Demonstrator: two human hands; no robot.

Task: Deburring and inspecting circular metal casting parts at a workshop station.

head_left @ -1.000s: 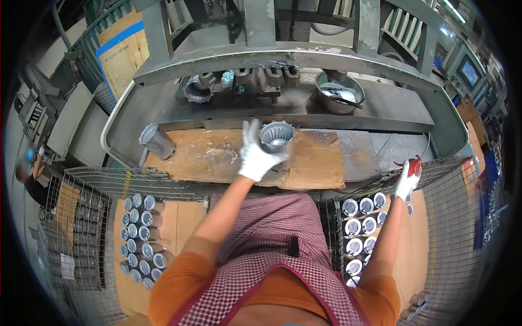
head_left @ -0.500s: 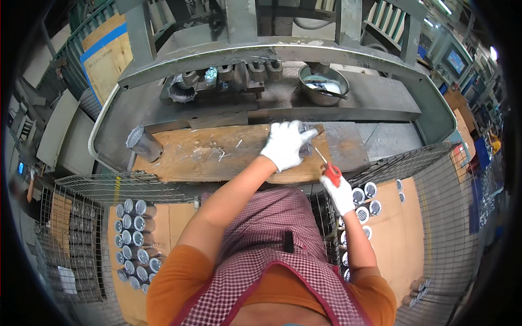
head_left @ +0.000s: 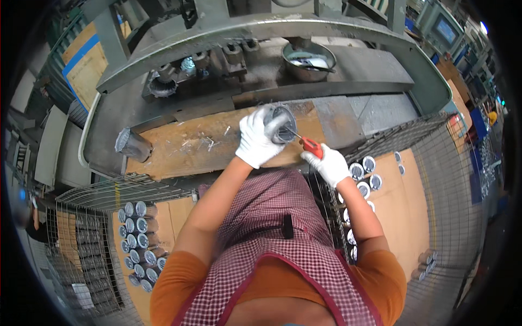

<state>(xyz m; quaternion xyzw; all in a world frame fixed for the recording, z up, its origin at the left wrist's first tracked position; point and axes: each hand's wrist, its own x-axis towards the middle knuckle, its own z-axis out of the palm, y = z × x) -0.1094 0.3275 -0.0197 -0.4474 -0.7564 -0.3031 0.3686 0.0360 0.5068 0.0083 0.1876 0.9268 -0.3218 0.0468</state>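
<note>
Indoor wkshp. Upper L: green slatted barrier (head_left: 61, 48); plywood board (head_left: 88, 79) w/ blue edge band, tilted. Far L: pale grey cabinet (head_left: 53, 138). Ctr: grey-green machine frame (head_left: 163, 50), paint scuffed. Upper R: ctrl panel w/ lit blue screen (head_left: 445, 29); bright lamp (head_left: 484, 27) nr. Far R: blue panel (head_left: 478, 127). Wire-mesh panel (head_left: 399, 136) R side, tan cardboard lining (head_left: 405, 212) adj. Outer margins dark, detail unclear

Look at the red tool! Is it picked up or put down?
Picked up: the right hand grips the red tool, its thin shaft pointing at the metal cup. Whether the tip touches it, I cannot tell.
</note>
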